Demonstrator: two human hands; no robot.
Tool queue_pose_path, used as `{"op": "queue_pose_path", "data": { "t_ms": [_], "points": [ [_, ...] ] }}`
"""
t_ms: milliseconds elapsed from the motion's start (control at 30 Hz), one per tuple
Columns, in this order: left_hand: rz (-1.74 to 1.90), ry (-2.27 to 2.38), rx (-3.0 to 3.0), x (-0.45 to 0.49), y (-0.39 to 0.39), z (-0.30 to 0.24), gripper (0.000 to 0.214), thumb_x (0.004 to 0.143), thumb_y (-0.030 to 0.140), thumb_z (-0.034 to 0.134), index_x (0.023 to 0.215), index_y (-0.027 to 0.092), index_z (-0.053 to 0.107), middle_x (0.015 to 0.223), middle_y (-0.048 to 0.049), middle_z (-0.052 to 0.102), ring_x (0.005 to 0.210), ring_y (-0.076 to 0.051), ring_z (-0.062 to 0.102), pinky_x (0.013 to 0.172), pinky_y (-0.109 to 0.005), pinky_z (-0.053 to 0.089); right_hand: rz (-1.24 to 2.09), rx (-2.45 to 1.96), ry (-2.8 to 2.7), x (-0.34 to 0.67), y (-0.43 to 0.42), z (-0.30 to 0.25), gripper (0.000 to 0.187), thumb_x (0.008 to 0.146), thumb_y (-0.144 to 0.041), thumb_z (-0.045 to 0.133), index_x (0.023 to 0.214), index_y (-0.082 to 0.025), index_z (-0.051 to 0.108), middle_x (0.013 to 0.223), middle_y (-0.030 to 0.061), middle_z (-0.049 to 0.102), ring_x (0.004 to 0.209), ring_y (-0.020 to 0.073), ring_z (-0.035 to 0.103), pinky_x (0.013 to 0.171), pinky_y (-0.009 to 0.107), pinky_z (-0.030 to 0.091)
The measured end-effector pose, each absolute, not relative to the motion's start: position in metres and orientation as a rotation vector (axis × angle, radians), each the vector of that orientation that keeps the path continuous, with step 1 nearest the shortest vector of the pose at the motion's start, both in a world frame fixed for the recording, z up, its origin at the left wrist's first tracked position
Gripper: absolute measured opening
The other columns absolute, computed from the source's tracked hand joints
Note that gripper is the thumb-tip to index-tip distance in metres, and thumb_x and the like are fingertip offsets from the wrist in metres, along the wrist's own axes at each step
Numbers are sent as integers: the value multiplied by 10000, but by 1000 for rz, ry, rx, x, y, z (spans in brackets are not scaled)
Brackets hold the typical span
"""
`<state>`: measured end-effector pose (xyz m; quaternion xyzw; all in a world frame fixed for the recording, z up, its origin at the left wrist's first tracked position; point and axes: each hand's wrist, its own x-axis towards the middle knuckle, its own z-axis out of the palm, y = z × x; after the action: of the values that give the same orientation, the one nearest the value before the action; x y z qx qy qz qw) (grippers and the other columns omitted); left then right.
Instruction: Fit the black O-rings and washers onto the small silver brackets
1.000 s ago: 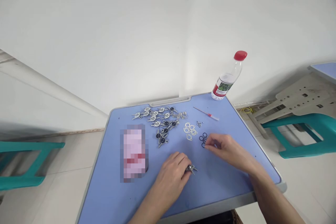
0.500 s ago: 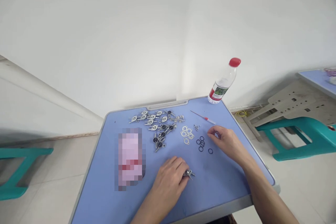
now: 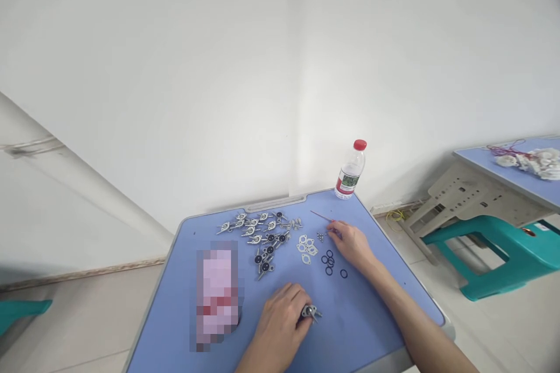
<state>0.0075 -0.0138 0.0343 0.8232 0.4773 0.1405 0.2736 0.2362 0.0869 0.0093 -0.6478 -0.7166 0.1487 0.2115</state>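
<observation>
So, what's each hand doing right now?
Left hand: closed, holding a small metal fitting.
Right hand: curled by a thin pin, cannot tell if holding.

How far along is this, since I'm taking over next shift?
Partway. Several metal fittings in the pile already show black rings. The left hand holds another fitting; the right hand is at a thin pick. Still loose: black O-rings, silver gaskets and small metal pieces.

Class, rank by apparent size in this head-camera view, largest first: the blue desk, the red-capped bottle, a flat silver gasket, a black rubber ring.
1. Blue rectangular desk
2. Clear plastic red-capped bottle
3. Flat silver gasket and black rubber ring: too alike to rank.
</observation>
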Motion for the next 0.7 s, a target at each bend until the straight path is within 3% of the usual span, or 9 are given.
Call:
{"op": "queue_pose_path", "data": {
  "t_ms": [533, 700],
  "points": [
    [424, 1264, 2252, 7, -15, 38, 143, 801, 55, 574, 821, 196, 581, 843, 9, 614, 816, -178, 558, 713, -293, 411, 414, -1789, -2031, 228, 81, 14, 127, 876, -176, 499, 851, -178, 623, 912, 44, 667, 798, 170, 612, 689, 257, 393],
    [419, 1248, 2224, 7, -16, 38, 138, 803, 57, 594, 834, 191, 577, 870, 7, 622, 843, -180, 565, 735, -297, 416, 607, -1562, -2033, 219, 45, 29, 102, 883, -207, 513, 843, -194, 606, 834, 3, 654, 700, 136, 574, 650, 242, 411]
  ]
}}
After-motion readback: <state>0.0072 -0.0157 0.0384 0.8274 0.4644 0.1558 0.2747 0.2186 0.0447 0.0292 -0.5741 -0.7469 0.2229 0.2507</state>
